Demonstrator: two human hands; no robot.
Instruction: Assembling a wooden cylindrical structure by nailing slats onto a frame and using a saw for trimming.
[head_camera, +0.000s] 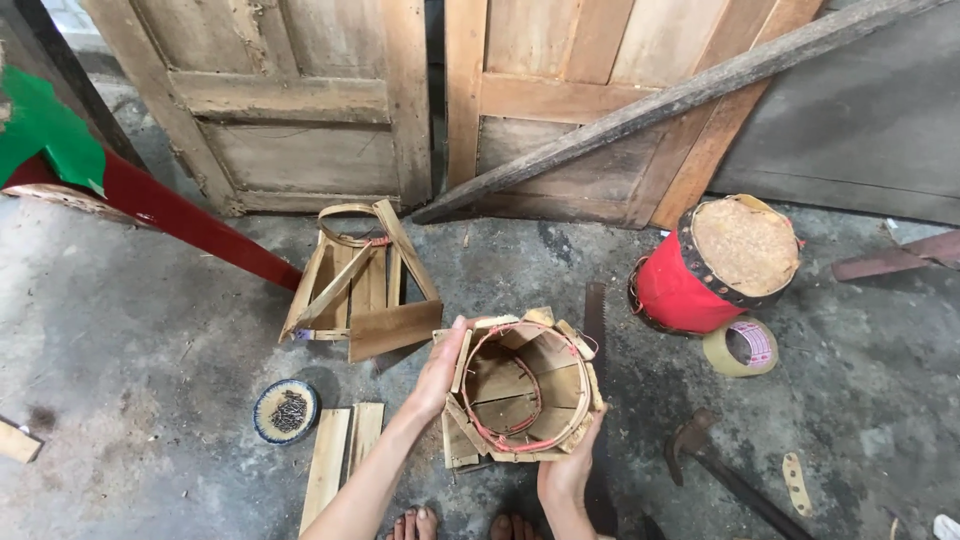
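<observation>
Wooden slat barrel (520, 388) sits upright, open mouth up, between both hands: left hand (440, 372) clasps its left rim, right hand (572, 462) its near-right edge.

Both hands forward, forearms bare; left hand (437, 372) fingers extended upward, right hand (572, 462) curled, gripping.

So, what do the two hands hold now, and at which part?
Both hold the round wooden-slat shell: left hand on its left outer wall, right hand at its lower right edge.
</observation>
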